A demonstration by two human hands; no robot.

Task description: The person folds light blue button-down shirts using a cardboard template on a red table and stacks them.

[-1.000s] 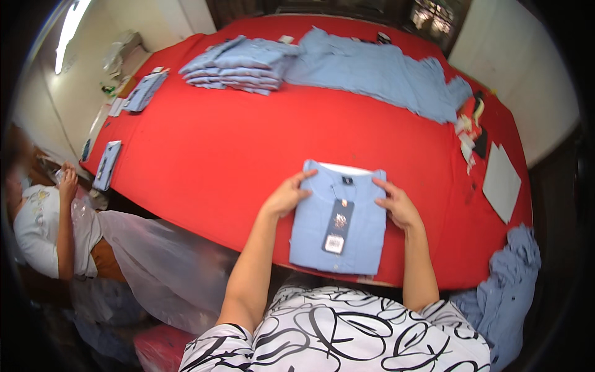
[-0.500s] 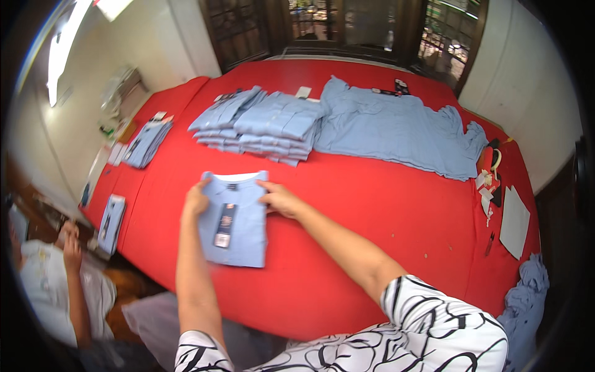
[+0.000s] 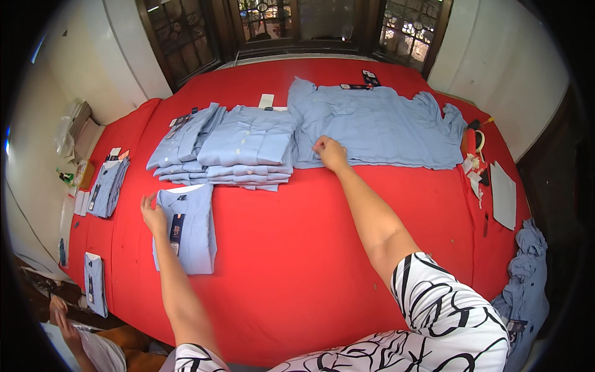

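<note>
A folded light blue shirt point(image 3: 195, 232) with a dark hang tag lies on the red-covered table at the left front. My left hand point(image 3: 152, 216) is at its upper left edge, fingers apart and not gripping the cloth. To the right, my right hand point(image 3: 330, 154) is over the left part of an unfolded blue shirt point(image 3: 384, 127). Its fingers are curled in, and nothing shows in them. Stacked folded blue shirts point(image 3: 248, 139) stand just behind the folded one, left of the spread shirt.
More folded shirts point(image 3: 109, 189) lie along the left side, with another folded shirt point(image 3: 95, 285) nearer me. A person's hands point(image 3: 65, 319) are at the lower left. White paper point(image 3: 503, 197), tape point(image 3: 480, 141) and scraps lie at the right edge, above bunched blue cloth point(image 3: 525, 279).
The folded shirt has shifted left, nearer the stack. My right hand has let go of it and moved over to the spread shirt; my left hand has loosened its hold.
</note>
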